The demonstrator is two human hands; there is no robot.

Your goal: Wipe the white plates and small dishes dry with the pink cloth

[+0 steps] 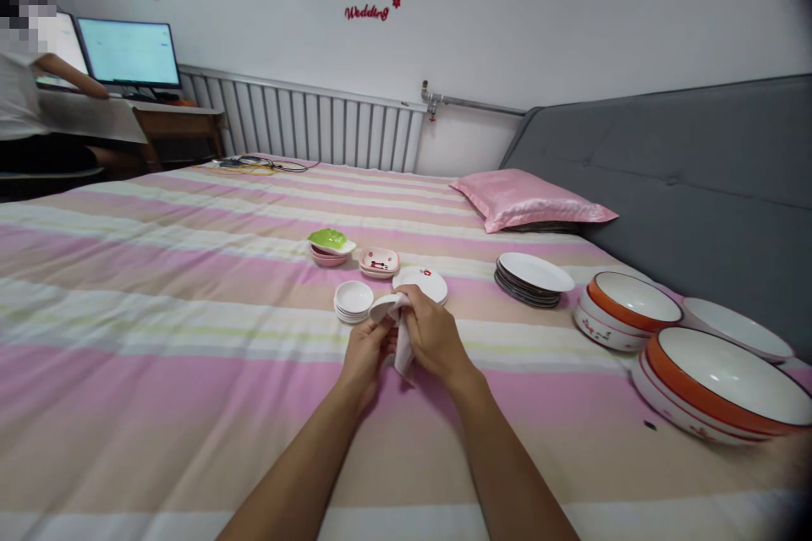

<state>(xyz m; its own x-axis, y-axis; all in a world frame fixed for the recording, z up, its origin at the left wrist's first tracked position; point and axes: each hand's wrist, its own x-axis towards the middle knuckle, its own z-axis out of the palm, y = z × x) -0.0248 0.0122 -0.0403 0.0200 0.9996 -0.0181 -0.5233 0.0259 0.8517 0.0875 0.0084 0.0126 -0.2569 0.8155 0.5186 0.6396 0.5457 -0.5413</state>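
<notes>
Above the striped bedsheet, my left hand (pixel 366 355) is closed on the lower edge of a small white dish (pixel 381 307). My right hand (pixel 432 328) grips a pale cloth (pixel 404 351), pressed against the dish; part of the cloth hangs down between my hands. Just left of them is a stack of small white dishes (pixel 353 297). Behind lie a white plate with a red motif (pixel 424 281), partly hidden by my right hand, stacked pink square dishes (pixel 379 260), and a green leaf-shaped dish (pixel 330 240) on top of pink ones.
To the right stand a stack of plates (pixel 534 272), orange-rimmed bowls (pixel 723 385) and a wide pale dish (pixel 739 325) by the grey headboard (pixel 685 161). A pink pillow (pixel 526 196) lies farther back. Cables (pixel 260 164) rest at the far edge; a person (pixel 25 93) sits at a desk.
</notes>
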